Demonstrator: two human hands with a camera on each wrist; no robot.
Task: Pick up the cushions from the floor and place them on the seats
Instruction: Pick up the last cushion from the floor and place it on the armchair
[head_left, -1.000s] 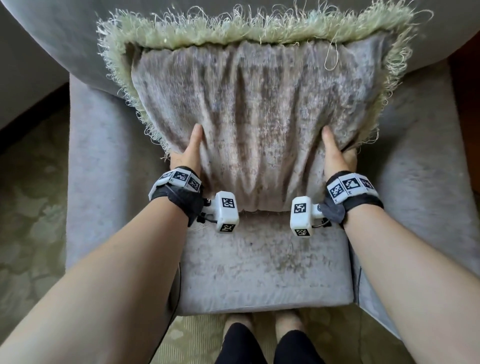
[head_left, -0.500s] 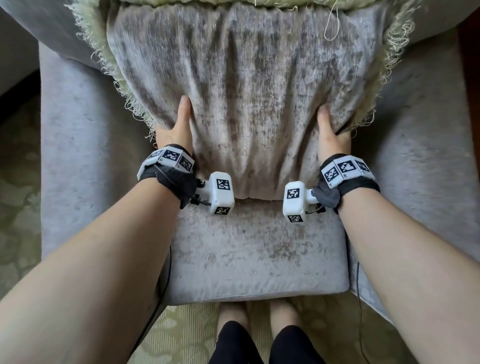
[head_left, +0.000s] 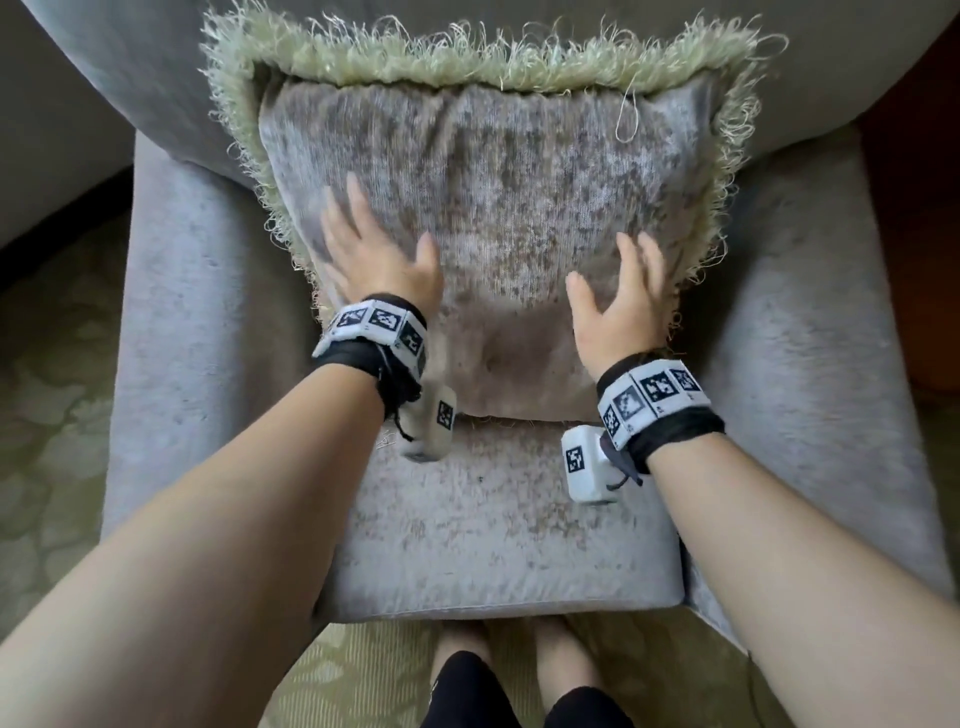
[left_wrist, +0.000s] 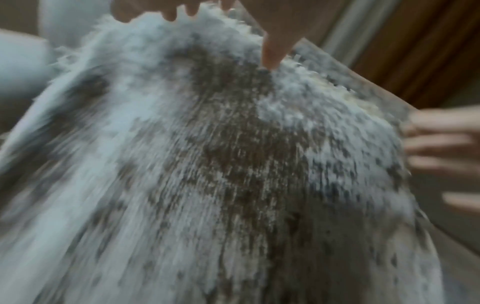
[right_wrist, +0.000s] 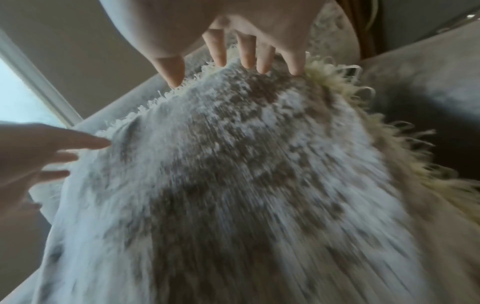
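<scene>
A grey-brown velvet cushion (head_left: 498, 208) with a pale green fringe leans against the armchair's backrest and stands on the seat (head_left: 493, 535). My left hand (head_left: 374, 249) lies flat on the cushion's lower left face, fingers spread. My right hand (head_left: 618, 296) lies flat on its lower right face, fingers straight. Neither hand grips it. In the left wrist view the cushion (left_wrist: 207, 154) fills the frame, blurred, with my left hand's fingers (left_wrist: 270, 53) at the top. The right wrist view shows the cushion (right_wrist: 233, 164) under the spread fingers (right_wrist: 246, 53) of my right hand.
The grey armchair has broad armrests on the left (head_left: 202, 332) and right (head_left: 810, 332) and a curved backrest (head_left: 130, 67). A patterned green carpet (head_left: 47, 415) lies around it. My feet (head_left: 509, 665) stand at the seat's front edge.
Both hands let go of the cushion's side edges and moved onto its front face with fingers spread. The cushion now leans back against the backrest.
</scene>
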